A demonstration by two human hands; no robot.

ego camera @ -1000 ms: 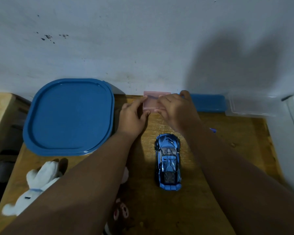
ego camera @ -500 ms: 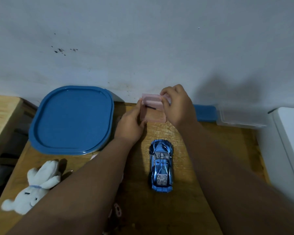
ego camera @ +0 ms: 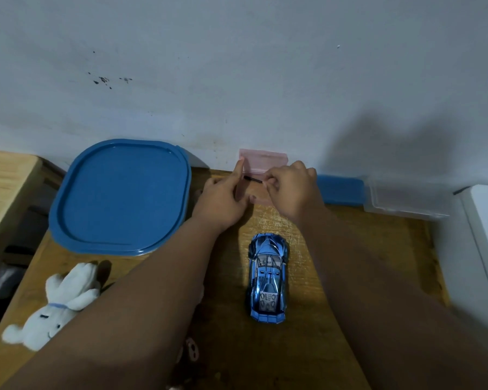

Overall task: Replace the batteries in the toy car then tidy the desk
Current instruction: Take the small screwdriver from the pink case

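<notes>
**Two hands at the pink box, car waiting behind them**

Both of our hands are at the small pink box (ego camera: pixel 262 161), which stands against the wall at the far edge of the desk (ego camera: pixel 350 263) with its lid tipped up. Our left hand (ego camera: pixel 223 201) holds the box by its left side: the forefinger lies straight up along the lid's edge, and the thumb is curled in against the front. Our right hand (ego camera: pixel 290 190) is closed in a pinch, with thumb and fingertips gripping one end of a thin black stick (ego camera: pixel 253 179). The stick reaches across the open box towards the left forefinger. We cannot tell what the stick is.

The toy car (ego camera: pixel 268 277), shiny blue, sits on its wheels just behind the right wrist, between our two forearms, touched by neither hand.

Just left of the left hand lies a big blue lid (ego camera: pixel 119 195). A white plush toy (ego camera: pixel 54 308) lies beside the left forearm. Just right of the right hand is a low blue box (ego camera: pixel 340 190), and beyond that a clear plastic container (ego camera: pixel 403 198).
</notes>
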